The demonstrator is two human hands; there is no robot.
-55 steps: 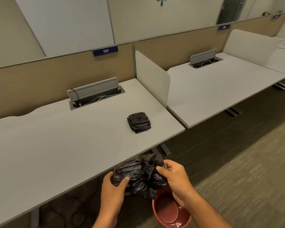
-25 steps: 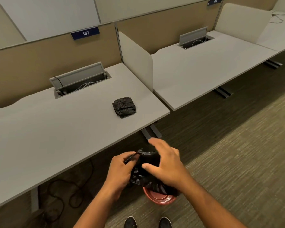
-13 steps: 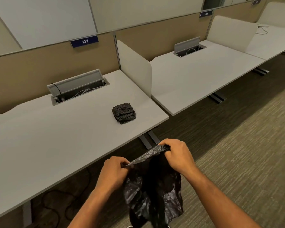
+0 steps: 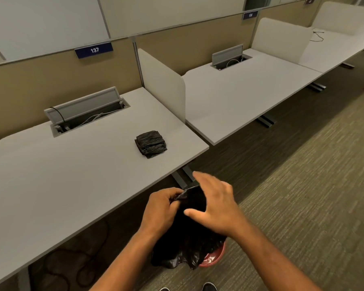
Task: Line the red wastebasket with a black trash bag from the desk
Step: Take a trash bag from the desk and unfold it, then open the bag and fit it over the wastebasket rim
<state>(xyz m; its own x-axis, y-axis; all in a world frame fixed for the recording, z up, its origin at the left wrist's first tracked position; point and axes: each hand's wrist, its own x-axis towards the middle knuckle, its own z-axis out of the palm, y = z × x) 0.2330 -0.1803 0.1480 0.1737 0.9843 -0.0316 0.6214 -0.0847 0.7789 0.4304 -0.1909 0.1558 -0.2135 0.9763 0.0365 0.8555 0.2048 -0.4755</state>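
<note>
A black trash bag (image 4: pixel 185 244) hangs unfolded in front of me, below the desk's front edge. My left hand (image 4: pixel 162 208) pinches the bag's top edge on the left. My right hand (image 4: pixel 214 206) lies over the bag's mouth with fingers spread and thumb pressed against the plastic. Only a sliver of the red wastebasket (image 4: pixel 213 258) shows on the floor under the bag's lower right. A folded stack of black trash bags (image 4: pixel 151 143) rests on the desk (image 4: pixel 61 175) near its right end.
An open cable tray (image 4: pixel 88 114) sits at the back of the desk. A white divider (image 4: pixel 162 85) separates it from the neighbouring desk (image 4: pixel 250 87). Cables lie on the floor under the desk (image 4: pixel 72 263). Carpet stretches to the right. My shoes (image 4: pixel 208 287) show at the bottom edge.
The bag has gone from a crumpled bundle to hanging unfolded. My right hand let go of the top edge and now spreads over the bag's mouth; the left keeps its pinch.
</note>
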